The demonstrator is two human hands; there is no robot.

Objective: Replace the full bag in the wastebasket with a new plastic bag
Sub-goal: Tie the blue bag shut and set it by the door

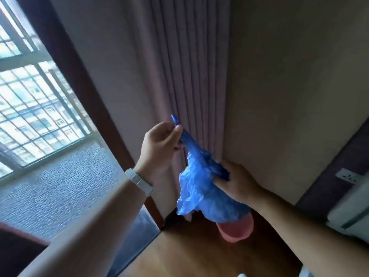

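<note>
While held, blue bag (201,182) crumpled, twisted

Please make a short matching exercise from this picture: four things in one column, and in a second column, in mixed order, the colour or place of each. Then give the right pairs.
Things:
1. plastic bag
2. wastebasket
3. wristband
4. window

Descriptions:
A. pink, on the wooden floor below the hands
B. white, on the left arm
C. blue, held by both hands
D. far left, with a grid of bars

Pairs: 1-C, 2-A, 3-B, 4-D
</note>
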